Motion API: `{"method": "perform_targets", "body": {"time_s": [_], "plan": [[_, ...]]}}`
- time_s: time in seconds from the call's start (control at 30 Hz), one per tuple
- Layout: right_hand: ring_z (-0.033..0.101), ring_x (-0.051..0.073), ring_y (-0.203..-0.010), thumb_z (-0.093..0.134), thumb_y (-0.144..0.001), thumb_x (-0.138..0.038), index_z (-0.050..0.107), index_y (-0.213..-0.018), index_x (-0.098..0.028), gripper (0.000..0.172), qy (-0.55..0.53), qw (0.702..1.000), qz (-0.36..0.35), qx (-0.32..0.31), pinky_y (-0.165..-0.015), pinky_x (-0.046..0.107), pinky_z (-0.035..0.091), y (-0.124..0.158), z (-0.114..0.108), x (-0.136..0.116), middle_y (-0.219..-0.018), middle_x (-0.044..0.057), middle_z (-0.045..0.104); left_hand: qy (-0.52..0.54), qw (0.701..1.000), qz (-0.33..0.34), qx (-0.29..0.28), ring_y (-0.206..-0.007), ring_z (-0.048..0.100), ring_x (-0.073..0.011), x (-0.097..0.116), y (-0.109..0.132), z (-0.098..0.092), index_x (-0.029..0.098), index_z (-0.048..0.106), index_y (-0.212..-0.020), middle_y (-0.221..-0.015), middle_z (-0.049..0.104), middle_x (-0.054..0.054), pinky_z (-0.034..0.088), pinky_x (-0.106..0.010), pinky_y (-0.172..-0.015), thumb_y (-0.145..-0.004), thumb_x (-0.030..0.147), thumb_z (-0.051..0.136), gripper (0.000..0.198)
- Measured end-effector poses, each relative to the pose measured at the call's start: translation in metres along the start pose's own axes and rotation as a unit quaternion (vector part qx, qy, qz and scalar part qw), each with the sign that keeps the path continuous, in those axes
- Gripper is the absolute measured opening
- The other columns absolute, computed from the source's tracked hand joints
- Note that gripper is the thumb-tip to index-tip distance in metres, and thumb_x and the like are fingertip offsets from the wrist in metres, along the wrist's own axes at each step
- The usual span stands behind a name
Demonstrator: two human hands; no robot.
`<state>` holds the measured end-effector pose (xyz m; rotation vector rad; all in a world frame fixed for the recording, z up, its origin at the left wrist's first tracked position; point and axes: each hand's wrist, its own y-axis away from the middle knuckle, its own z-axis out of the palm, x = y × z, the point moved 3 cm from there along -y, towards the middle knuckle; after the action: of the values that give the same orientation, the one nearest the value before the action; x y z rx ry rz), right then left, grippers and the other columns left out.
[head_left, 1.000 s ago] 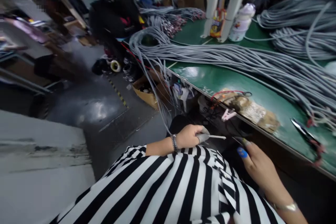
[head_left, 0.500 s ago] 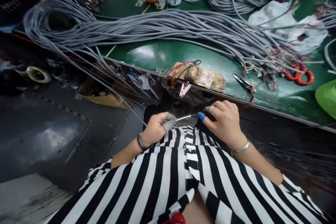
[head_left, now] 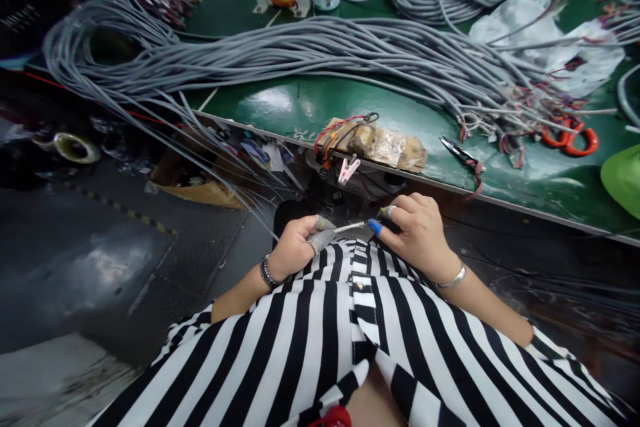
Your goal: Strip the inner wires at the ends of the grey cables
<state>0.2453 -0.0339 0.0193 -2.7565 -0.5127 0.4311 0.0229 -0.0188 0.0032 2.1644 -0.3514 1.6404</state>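
My left hand, with grey wrapped fingertips, pinches a grey cable whose whitish end points to the right. At that end my right hand has its thumb and forefinger pressed together; the thumb wears a blue finger cot. Whatever thin strand lies between the right fingertips is too small to make out clearly. Both hands are in front of the striped shirt, below the table edge. A long bundle of grey cables lies across the green table, and several strands hang from its left loop toward my left hand.
On the table's near edge is a taped wooden block with wires and a pink clip. Small snips and orange-handled scissors lie to the right. A cardboard box stands below on the left.
My right hand has shifted slightly left, closer to my left hand, and the gap between the cable end and the blue thumb has narrowed. The left hand stays in place.
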Motion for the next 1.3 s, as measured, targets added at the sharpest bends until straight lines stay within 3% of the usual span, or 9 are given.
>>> {"method": "perform_targets", "body": {"time_s": [0.13,0.33,0.5,0.6,0.87,1.0,1.1,1.17,1.3], "plan": [[0.042,0.015,-0.065,0.055,-0.084,-0.041,0.051,-0.060,-0.018,0.033,-0.176,0.982,0.054,-0.040,-0.063,0.031,0.031,0.001,0.016,0.004,-0.065,0.002,0.052,0.011,1.000,-0.006,-0.013,-0.066,0.062,-0.0121,-0.003,0.000,0.002,0.014,0.067,-0.082,-0.072,0.067,-0.003,0.051,-0.021,-0.063,-0.077,0.034,0.066,0.021],[0.048,0.013,-0.063,0.050,-0.086,-0.045,0.053,-0.071,-0.019,0.030,-0.478,0.852,0.161,-0.141,-0.061,0.027,0.040,0.008,0.044,0.006,-0.066,-0.001,0.054,0.002,1.000,0.011,-0.027,-0.071,0.063,-0.0129,-0.007,-0.001,0.003,0.013,0.067,-0.086,-0.077,0.069,-0.004,0.051,-0.022,-0.067,-0.078,0.033,0.064,0.022],[0.046,0.016,-0.070,0.053,-0.085,-0.037,0.057,-0.072,-0.018,0.023,-0.251,0.964,0.072,-0.044,-0.068,0.032,0.037,0.006,0.024,0.003,-0.073,0.004,0.056,-0.060,0.998,0.015,-0.006,-0.066,0.061,-0.0107,-0.009,-0.003,0.000,0.014,0.067,-0.084,-0.074,0.068,-0.002,0.049,-0.019,-0.064,-0.078,0.028,0.062,0.016],[0.046,0.018,-0.074,0.054,-0.085,-0.032,0.062,-0.077,-0.018,0.018,-0.142,0.989,-0.016,-0.028,-0.071,0.036,0.034,0.006,0.013,-0.006,-0.081,0.007,0.061,-0.107,0.994,0.021,0.016,-0.065,0.059,-0.0101,-0.011,-0.004,0.001,0.015,0.067,-0.081,-0.072,0.066,-0.001,0.047,-0.019,-0.063,-0.078,0.024,0.060,0.012],[0.050,0.018,-0.071,0.051,-0.087,-0.035,0.062,-0.076,-0.020,0.021,-0.229,0.967,0.115,0.005,-0.067,0.032,0.040,0.013,0.034,-0.003,-0.074,0.004,0.056,-0.227,0.972,0.051,-0.018,-0.063,0.057,-0.0116,-0.011,-0.003,0.012,0.017,0.067,-0.078,-0.069,0.065,-0.002,0.042,-0.021,-0.061,-0.079,0.024,0.057,0.012],[0.052,0.016,-0.067,0.053,-0.086,-0.040,0.062,-0.076,-0.021,0.023,-0.441,0.888,0.131,-0.013,-0.064,0.030,0.043,0.017,0.036,0.000,-0.072,0.003,0.057,-0.284,0.957,0.037,0.033,-0.062,0.056,-0.0119,-0.018,-0.007,0.006,0.019,0.066,-0.076,-0.067,0.064,0.000,0.040,-0.021,-0.060,-0.074,0.019,0.057,0.009],[0.054,0.015,-0.068,0.053,-0.086,-0.042,0.062,-0.081,-0.021,0.023,-0.507,0.829,0.222,0.078,-0.067,0.030,0.045,0.018,0.032,0.018,-0.076,0.002,0.061,-0.194,0.980,0.015,0.035,-0.062,0.056,-0.0113,-0.027,-0.011,0.003,0.018,0.066,-0.081,-0.070,0.065,0.000,0.042,-0.020,-0.062,-0.076,0.021,0.057,0.010],[0.055,0.015,-0.071,0.055,-0.086,-0.041,0.062,-0.083,-0.021,0.021,-0.482,0.833,0.250,0.104,-0.070,0.030,0.045,0.019,0.029,0.030,-0.078,0.002,0.062,-0.097,0.995,0.016,0.014,-0.063,0.056,-0.0101,-0.028,-0.014,0.002,0.017,0.064,-0.089,-0.075,0.065,0.000,0.044,-0.020,-0.063,-0.080,0.025,0.055,0.015],[0.055,0.016,-0.073,0.056,-0.086,-0.037,0.064,-0.082,-0.021,0.019,-0.364,0.913,0.181,0.046,-0.070,0.030,0.044,0.018,0.020,0.036,-0.077,0.002,0.060,-0.013,0.999,-0.007,-0.030,-0.053,0.048,-0.0069,-0.024,-0.016,0.003,0.015,0.060,-0.082,-0.064,0.057,0.002,0.042,-0.018,-0.055,-0.084,0.029,0.051,0.017]]}}
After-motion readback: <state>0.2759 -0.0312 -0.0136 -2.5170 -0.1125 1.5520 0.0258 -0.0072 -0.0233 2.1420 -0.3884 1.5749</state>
